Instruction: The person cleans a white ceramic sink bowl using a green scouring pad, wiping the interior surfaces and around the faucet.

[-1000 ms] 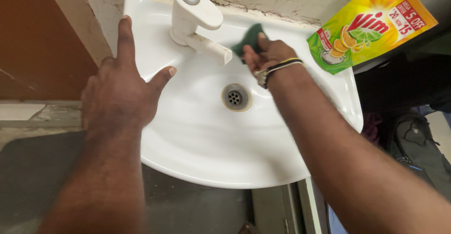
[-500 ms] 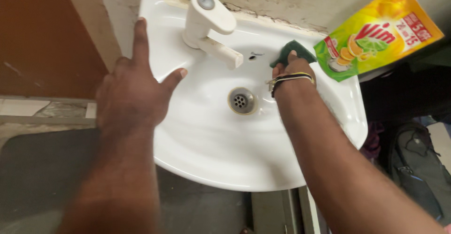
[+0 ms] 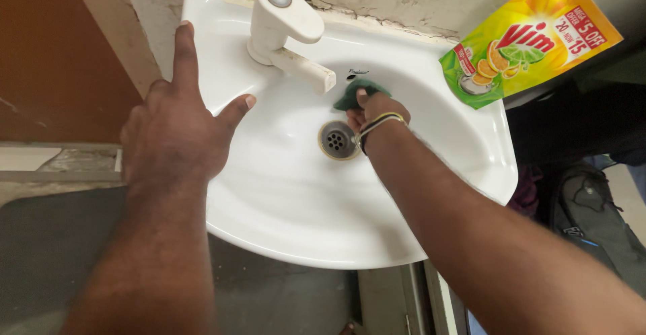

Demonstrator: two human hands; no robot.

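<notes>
Fingers of your right hand (image 3: 377,112) clamp the green scrub pad (image 3: 355,94) against the sink (image 3: 431,133) just beyond the drain (image 3: 338,139), its long axis running left-right. Your left hand (image 3: 176,126) lies flat, fingers spread, on the left rim.

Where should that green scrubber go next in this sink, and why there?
Probably a short wipe down around the drain. The right hand presses the green scrub pad on the basin's back wall just above it, under the tap, while the left hand braces on the sink rim.
</notes>
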